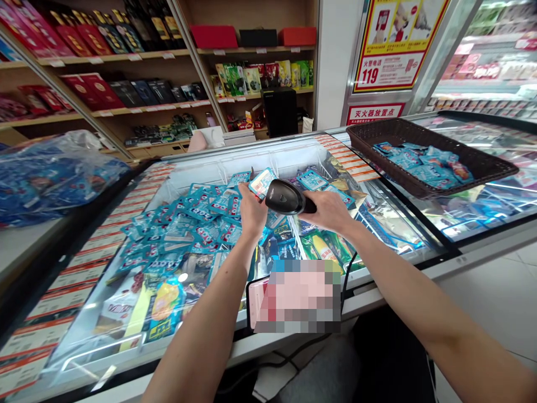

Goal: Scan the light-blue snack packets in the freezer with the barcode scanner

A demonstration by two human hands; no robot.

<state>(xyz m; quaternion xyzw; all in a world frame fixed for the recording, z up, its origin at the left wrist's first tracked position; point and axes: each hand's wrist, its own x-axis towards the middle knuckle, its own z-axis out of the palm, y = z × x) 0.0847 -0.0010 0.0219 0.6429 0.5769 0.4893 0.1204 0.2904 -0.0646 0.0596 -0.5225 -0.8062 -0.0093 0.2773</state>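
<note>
My left hand (253, 211) is closed on a small blue packet (262, 182), its printed side tilted up toward me. Around the handle of a black barcode scanner (285, 197) my right hand (329, 211) is wrapped. The scanner's head points left, close beside the packet, and hides part of it; I cannot tell whether they touch. Below and left of my left hand, many similar blue packets (180, 229) lie heaped on the glass top of a freezer (126, 313). A few more blue packets (312, 180) lie behind my right hand.
A dark woven basket (482, 162) with blue packets stands on the right. At the left sits a clear plastic bag (46, 173) of blue packs. A phone (258, 305), partly blurred out, rests at the freezer's front edge. The scanner's cable (348, 280) hangs down nearby.
</note>
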